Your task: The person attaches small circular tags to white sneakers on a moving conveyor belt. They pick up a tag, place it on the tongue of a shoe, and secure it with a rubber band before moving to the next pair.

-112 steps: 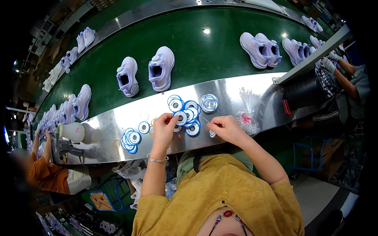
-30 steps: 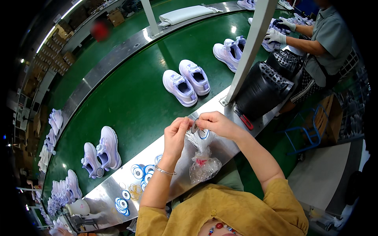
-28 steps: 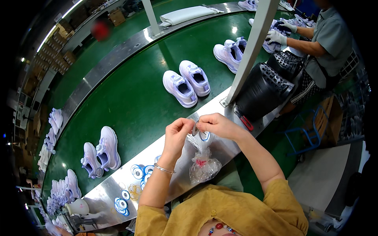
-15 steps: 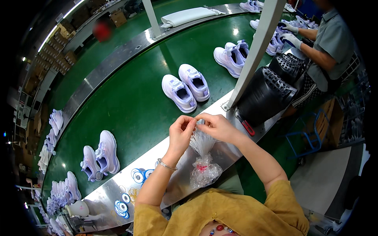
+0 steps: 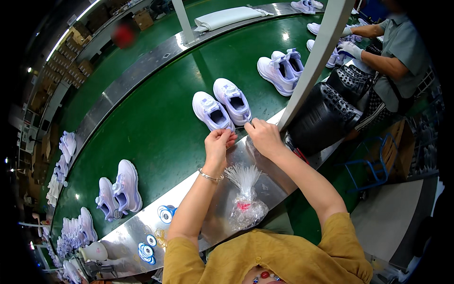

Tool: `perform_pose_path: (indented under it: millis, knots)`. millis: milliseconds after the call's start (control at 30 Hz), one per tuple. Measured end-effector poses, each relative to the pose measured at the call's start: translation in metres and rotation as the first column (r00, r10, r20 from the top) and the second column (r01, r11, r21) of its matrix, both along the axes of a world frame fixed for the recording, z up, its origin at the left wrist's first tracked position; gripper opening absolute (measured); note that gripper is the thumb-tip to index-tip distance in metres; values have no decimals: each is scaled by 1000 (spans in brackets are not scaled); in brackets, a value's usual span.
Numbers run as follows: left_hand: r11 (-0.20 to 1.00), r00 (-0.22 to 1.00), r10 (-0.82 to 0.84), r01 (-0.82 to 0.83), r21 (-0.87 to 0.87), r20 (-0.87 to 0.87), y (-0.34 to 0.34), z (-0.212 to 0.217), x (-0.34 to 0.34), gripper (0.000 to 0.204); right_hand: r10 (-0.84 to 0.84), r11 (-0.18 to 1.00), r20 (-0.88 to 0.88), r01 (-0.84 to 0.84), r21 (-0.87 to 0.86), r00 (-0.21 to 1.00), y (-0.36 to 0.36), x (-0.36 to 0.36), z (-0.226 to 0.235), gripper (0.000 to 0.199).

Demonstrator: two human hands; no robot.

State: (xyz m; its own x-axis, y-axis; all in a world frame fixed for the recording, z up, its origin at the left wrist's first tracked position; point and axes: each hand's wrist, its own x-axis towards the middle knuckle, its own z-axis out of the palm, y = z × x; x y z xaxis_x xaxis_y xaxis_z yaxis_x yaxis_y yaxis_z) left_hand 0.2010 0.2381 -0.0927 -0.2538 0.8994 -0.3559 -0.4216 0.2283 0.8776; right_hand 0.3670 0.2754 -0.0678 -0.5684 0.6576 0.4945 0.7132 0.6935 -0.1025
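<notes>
A pair of white and lavender sneakers stands on the green surface, the left sneaker (image 5: 206, 108) beside the right sneaker (image 5: 231, 97), heels toward me. My left hand (image 5: 218, 147) is closed in a pinch at the left sneaker's heel. Close to the right sneaker's heel, my right hand (image 5: 265, 137) pinches too. Whatever is between the fingers of either hand is too small to make out. Below my hands, a bundle of thin white plastic strands (image 5: 244, 176) fans out of a clear plastic bag (image 5: 248, 214) on the metal ledge (image 5: 189, 187).
Blue and white round tags (image 5: 146, 254) and yellow rubber bands (image 5: 161, 237) lie left on the ledge. More sneakers (image 5: 120, 187) stand left, and another pair (image 5: 280, 71) sits by the white post (image 5: 314, 61). A black bag-like bundle (image 5: 319, 118) is right, near a gloved co-worker (image 5: 399, 52).
My hands have parted and moved forward from above the strand bundle to the sneakers' heels, leaving the bundle uncovered. The co-worker's gloved hands have shifted slightly.
</notes>
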Motion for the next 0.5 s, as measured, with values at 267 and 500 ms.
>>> perform_pose_path:
  millis: [267, 500]
  knots:
    - [1000, 999, -24, 24, -16, 29, 1, 7, -9, 13, 79, 991, -53, -85, -107, 995, 13, -21, -11, 9]
    - [1000, 997, -15, 14, -9, -71, -5, 9, -21, 11, 111, 931, -99, -138, -339, 989, 11, -43, -6, 9]
